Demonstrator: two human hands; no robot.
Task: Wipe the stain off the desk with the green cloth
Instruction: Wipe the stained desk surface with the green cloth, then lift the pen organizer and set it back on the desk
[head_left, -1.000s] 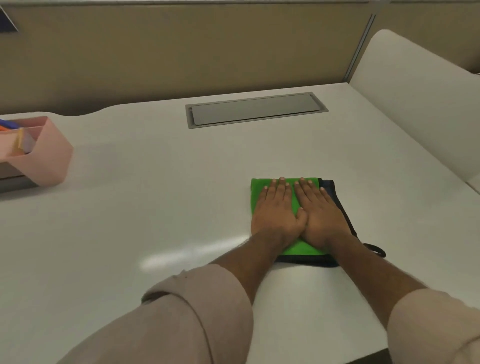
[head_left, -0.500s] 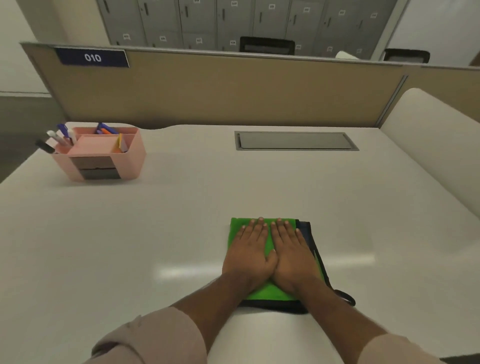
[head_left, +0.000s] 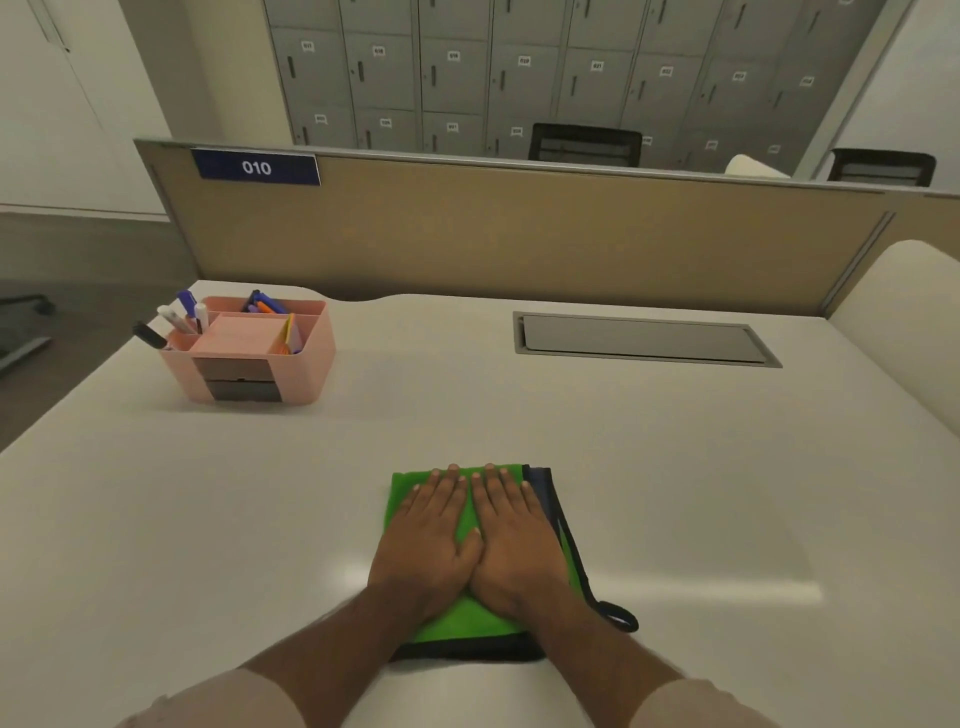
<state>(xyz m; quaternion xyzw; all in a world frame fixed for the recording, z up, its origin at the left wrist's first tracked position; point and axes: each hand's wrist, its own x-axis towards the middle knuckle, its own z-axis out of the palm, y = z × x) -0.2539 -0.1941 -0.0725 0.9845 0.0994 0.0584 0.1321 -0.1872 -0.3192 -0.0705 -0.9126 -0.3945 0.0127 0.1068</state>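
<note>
Both hands lay flat and open on the green cloth (head_left: 470, 616), palms down, fingers straight and close together, gripping nothing. The left hand (head_left: 428, 540) and the right hand (head_left: 511, 540) sat side by side with their thumbs touching at the middle. The cloth was folded into a neat rectangle at the near centre of the white bench (head_left: 208, 519), and it rested on a darker folded cloth (head_left: 545, 493) whose navy edge showed along the right side and the near side, with a small hanging loop (head_left: 621, 618) trailing off the near right corner.

No stain could be made out anywhere on the bench; it may have been hidden under the cloths or too faint to tell under the glare bands. By my judgement the wiping had not properly begun, since the hands were only pressing down.

The main risk lay in the stack. With open palms and no pinch on the green layer, a push forward or sideways could have slid the two cloths apart, or dragged the dark one along so that it met the bench instead of the green one. Uneven pressure could also have unfolded the green cloth or bunched it under the palms. A wide sweep to the far left might have reached the pink desk organiser (head_left: 249, 353) with its pens (head_left: 182, 317), though it stood well apart. The metal cable hatch (head_left: 644, 340) at the far right seemed out of harm's way.
</note>
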